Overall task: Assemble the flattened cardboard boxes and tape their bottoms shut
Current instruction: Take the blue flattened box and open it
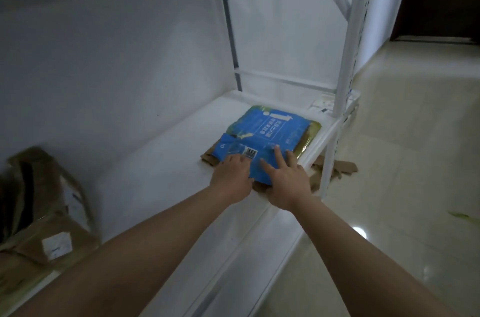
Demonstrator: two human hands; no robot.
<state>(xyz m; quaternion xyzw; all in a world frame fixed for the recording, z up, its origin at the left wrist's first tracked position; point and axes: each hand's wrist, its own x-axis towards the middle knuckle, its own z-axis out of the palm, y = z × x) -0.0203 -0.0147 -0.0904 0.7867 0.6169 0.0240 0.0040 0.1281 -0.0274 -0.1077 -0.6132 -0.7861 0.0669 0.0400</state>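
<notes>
Pressing both hands, left hand (232, 178) and right hand (287, 183), fingers spread, on a blue bag (270, 138) (flat cardboard (209, 158) underneath) on the white shelf (155, 160).

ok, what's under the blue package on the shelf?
Brown flattened cardboard pokes out beneath the blue package, at its left and near edges. How many sheets lie under it cannot be seen; the package covers them.
</notes>
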